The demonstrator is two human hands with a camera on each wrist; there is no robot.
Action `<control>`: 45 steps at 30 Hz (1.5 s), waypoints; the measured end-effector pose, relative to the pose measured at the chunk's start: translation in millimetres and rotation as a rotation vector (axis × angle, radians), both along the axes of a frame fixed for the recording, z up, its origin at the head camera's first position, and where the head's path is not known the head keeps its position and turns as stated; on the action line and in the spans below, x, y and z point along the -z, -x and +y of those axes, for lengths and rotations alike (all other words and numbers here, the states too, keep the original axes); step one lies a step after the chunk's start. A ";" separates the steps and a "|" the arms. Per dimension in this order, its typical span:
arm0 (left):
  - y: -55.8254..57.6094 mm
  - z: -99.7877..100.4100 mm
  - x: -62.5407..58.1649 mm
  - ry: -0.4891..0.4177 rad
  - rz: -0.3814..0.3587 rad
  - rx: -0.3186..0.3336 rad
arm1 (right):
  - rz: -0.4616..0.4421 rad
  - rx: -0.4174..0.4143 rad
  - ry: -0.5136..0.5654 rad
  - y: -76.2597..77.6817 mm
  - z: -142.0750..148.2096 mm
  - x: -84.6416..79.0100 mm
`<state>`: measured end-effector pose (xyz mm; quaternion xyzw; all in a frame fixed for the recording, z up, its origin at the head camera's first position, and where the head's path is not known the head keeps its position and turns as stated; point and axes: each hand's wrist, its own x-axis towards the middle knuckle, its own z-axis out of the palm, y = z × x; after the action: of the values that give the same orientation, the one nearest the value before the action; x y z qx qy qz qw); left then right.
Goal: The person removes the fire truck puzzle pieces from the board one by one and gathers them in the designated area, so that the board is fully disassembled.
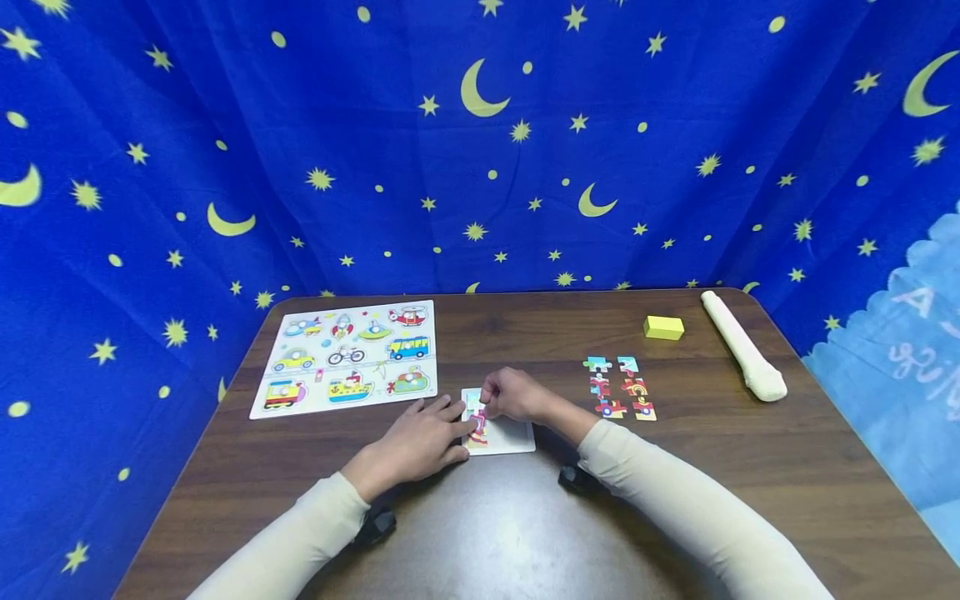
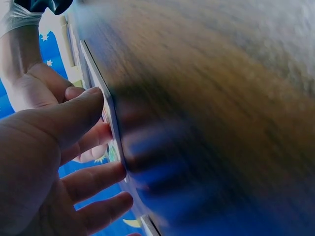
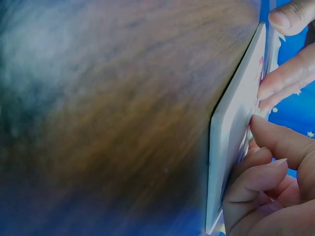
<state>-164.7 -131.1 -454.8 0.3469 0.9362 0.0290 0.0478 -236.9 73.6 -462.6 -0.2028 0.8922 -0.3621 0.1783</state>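
Note:
A small white puzzle tray (image 1: 512, 437) lies at the middle of the table, with colourful jigsaw pieces (image 1: 477, 435) along its left side. My left hand (image 1: 417, 440) lies at the tray's left edge with spread fingers, its index finger on the pieces. Over the tray's upper left, the bent fingertips of my right hand (image 1: 513, 395) pinch at a puzzle piece, mostly hidden by the fingers. From the right wrist view, those curled fingers (image 3: 258, 172) meet the tray's face (image 3: 234, 118). Near the tray rim (image 2: 106, 93), the left wrist view has the left thumb (image 2: 81, 110).
Several loose jigsaw pieces (image 1: 621, 387) lie in two columns to the right. A vehicle picture board (image 1: 311, 379) is at the back left. A yellow block (image 1: 663, 327) and a long off-white club-shaped object (image 1: 742, 346) lie at the back right. A blue star-patterned curtain (image 1: 420, 167) hangs behind.

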 end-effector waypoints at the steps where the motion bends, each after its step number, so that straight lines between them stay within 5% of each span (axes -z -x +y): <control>1: 0.0 0.1 -0.1 -0.001 -0.003 0.000 | 0.006 -0.001 0.001 0.3 0.6 0.6; 16: 1.3 -0.8 -2.5 -0.007 -0.003 0.012 | 0.088 -0.022 -0.031 0.5 0.7 -1.4; 33: 2.3 -1.2 -2.1 0.002 -0.001 0.010 | 0.018 -0.040 -0.091 1.7 1.7 -3.2; 45: 2.8 -1.8 -1.0 -0.001 0.012 0.017 | 0.073 -0.065 -0.115 0.9 -0.5 -3.7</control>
<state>-167.4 -132.9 -453.7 0.3548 0.9336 0.0268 0.0422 -237.9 73.0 -458.9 -0.2343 0.9104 -0.2965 0.1685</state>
